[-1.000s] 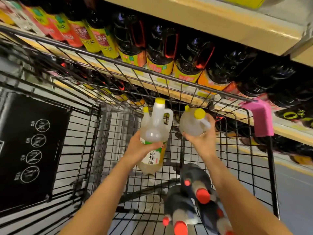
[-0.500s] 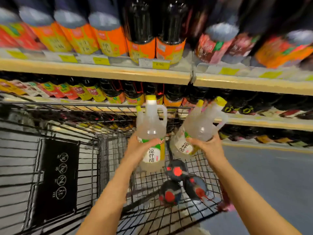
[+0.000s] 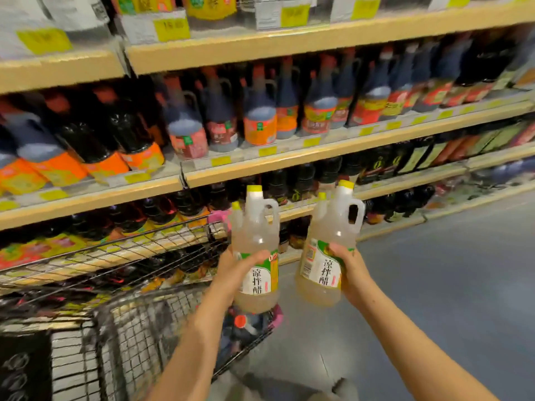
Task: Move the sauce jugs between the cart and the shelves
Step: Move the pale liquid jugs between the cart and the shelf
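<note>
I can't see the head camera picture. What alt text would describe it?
Two hands, left and right, each hold a pale yellow-capped vinegar jug, left jug and right jug, upright before store shelves of dark sauce bottles. A wire cart stands below left.

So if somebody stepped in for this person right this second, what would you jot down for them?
Left hand: grips a pale, yellow-capped plastic vinegar jug by its body, above the wire shopping cart.
Right hand: grips a matching second pale jug, out over the grey floor.
Done: both jugs are up out of the cart.
Left: shelve both on the wooden shelves; dark red-capped jugs are in the cart.
</note>
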The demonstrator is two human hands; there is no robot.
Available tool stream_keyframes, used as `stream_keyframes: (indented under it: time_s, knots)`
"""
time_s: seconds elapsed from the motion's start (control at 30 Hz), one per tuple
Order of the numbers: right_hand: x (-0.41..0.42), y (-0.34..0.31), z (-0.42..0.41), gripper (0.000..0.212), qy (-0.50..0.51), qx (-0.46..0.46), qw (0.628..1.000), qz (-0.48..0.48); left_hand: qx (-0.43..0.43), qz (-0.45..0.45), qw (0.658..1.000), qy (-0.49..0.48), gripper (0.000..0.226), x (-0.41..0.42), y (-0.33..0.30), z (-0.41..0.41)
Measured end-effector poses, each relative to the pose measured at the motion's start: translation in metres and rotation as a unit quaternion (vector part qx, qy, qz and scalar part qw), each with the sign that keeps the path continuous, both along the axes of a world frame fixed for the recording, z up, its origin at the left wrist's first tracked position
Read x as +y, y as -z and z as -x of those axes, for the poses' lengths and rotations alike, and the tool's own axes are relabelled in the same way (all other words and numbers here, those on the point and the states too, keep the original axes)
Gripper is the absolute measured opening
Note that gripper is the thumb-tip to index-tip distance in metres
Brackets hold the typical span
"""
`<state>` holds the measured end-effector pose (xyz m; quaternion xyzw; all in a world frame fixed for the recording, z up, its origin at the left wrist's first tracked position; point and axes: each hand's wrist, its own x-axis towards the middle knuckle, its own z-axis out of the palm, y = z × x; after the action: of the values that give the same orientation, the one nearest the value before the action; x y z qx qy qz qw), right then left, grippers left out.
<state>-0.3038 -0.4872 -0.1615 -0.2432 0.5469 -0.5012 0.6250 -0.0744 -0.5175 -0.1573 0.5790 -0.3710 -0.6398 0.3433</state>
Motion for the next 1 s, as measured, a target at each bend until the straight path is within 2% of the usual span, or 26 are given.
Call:
stream_keyframes:
  time_s: [0.13, 0.27, 0.33, 0.53, 0.73, 1.0]
  knots:
    - [0.036, -0.005, 0.092, 0.041, 0.012, -0.005, 1.0, -0.005, 0.009, 0.0, 1.0, -0.015, 0.061, 0.03, 0.005, 0.089]
    - [0.069, -0.009, 0.173, 0.032, 0.015, 0.017, 1.0, -0.017, 0.038, -0.007, 0.998, -0.049, 0.043, 0.05, 0.01, 0.167]
    - [0.083, -0.007, 0.206, 0.035, 0.032, 0.035, 0.999, -0.022, 0.047, -0.009, 0.998, -0.04, 0.037, 0.052, 0.01, 0.198]
    - [0.102, 0.01, 0.281, 0.052, 0.075, 0.047, 0.995, -0.035, 0.024, -0.002, 0.999, 0.023, 0.051, 0.037, 0.01, 0.275]
    - [0.085, 0.029, 0.348, 0.05, 0.131, 0.075, 0.987, -0.057, -0.007, -0.01, 0.997, 0.073, 0.075, 0.003, 0.019, 0.345]
    - [0.007, 0.044, 0.466, 0.055, 0.181, 0.096, 0.975, -0.09, 0.012, -0.024, 0.991, 0.131, 0.067, -0.086, 0.032, 0.469]
